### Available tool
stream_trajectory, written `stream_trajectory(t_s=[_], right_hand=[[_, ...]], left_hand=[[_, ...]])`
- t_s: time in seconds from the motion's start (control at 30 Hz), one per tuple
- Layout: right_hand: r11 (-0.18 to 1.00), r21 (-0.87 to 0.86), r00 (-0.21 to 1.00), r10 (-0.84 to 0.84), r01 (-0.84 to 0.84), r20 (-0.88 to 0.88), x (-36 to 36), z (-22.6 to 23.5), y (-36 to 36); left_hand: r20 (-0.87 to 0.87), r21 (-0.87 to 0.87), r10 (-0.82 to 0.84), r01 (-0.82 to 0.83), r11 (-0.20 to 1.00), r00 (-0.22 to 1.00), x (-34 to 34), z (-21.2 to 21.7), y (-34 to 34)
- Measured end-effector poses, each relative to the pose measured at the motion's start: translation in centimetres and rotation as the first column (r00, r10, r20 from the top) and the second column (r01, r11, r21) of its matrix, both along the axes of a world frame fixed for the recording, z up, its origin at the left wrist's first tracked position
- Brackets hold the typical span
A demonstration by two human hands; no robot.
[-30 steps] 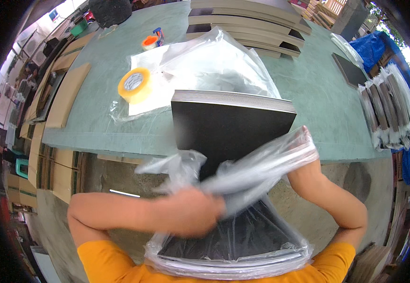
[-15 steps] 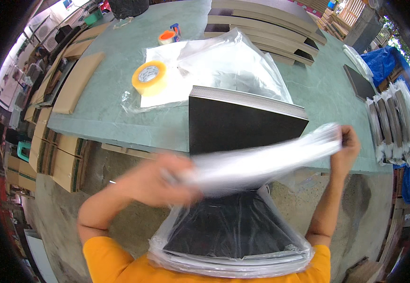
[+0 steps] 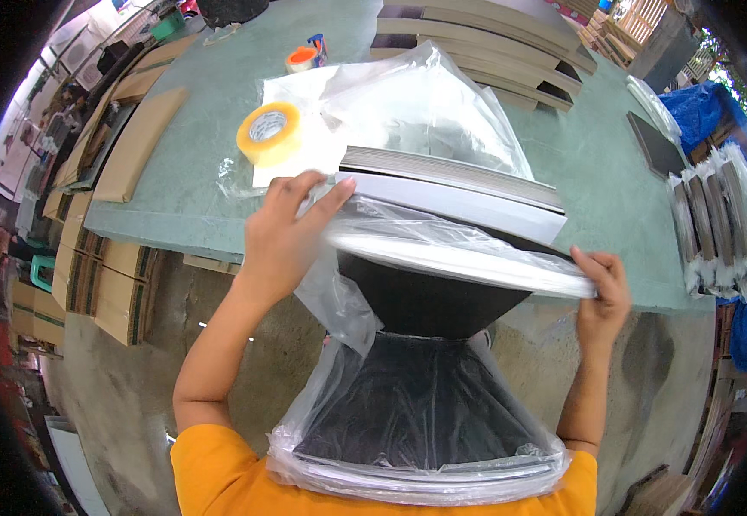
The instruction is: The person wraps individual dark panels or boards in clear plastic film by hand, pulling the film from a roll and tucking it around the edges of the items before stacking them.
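Note:
In front of me a stack of black panels (image 3: 442, 297) with a pale layered edge (image 3: 451, 163) leans against the table. Along its top lies a flat white strip (image 3: 451, 202); my left hand (image 3: 283, 236) pinches the left end, thumb and fingers closed. Just below, a long white bundle in clear plastic (image 3: 468, 256) crosses the panels. My right hand (image 3: 604, 292) grips its right end, thumb on top. Loose clear film (image 3: 339, 301) hangs beneath my left hand. Nearest my body is another black panel (image 3: 416, 400) inside a clear plastic bag.
On the green table (image 3: 210, 155) are a yellow tape roll (image 3: 268, 133), an orange-cored tape dispenser (image 3: 302, 58) and clear plastic sheets (image 3: 425, 103). Stacked boards (image 3: 477, 52) stand at the back. Wrapped panels (image 3: 713, 215) sit at right; cardboard boxes (image 3: 120, 292) at left.
The blurred white length stretched between my hands has come to rest against the panel stack. My left hand has moved up and right; my right hand has shifted slightly down and left.

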State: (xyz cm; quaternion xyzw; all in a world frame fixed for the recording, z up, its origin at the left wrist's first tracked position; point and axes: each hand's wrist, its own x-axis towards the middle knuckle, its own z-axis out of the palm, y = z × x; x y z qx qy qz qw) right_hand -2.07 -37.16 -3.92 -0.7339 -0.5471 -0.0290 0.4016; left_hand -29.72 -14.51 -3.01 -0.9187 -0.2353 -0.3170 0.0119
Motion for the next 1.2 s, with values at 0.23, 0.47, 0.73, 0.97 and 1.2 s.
stream_trajectory(t_s=[0.23, 0.47, 0.73, 0.97, 1.2], right_hand=[[0.747, 0.051, 0.163, 0.21, -0.663, -0.964, 3.4, -6.9, -3.0], [0.833, -0.355, 0.385, -0.19, -0.423, -0.903, 0.1, -30.9, -6.0], [0.801, -0.517, 0.652, -0.221, -0.303, -0.726, -3.4, -28.0, -5.0], [0.776, 0.125, 0.244, 0.341, -0.618, -0.908, -1.1, -3.5, -3.3], [0.105, -0.274, 0.291, 0.473, -0.956, -0.831, -8.4, -14.9, -1.9]], left_hand=[[0.434, -0.773, -0.046, 0.346, -0.532, 0.9, -6.4, -4.7, 0.5], [0.08, -0.84, -0.017, 0.058, -0.539, 0.997, -8.6, -25.4, -3.1], [-0.157, -0.981, -0.365, -0.101, 0.169, 0.918, -6.4, -23.4, -2.4], [0.099, -0.992, -0.459, 0.126, 0.028, 0.883, -6.3, 0.1, -2.9], [0.04, -0.94, -0.64, 0.246, 0.237, 0.768, -1.2, -16.0, -10.6]])
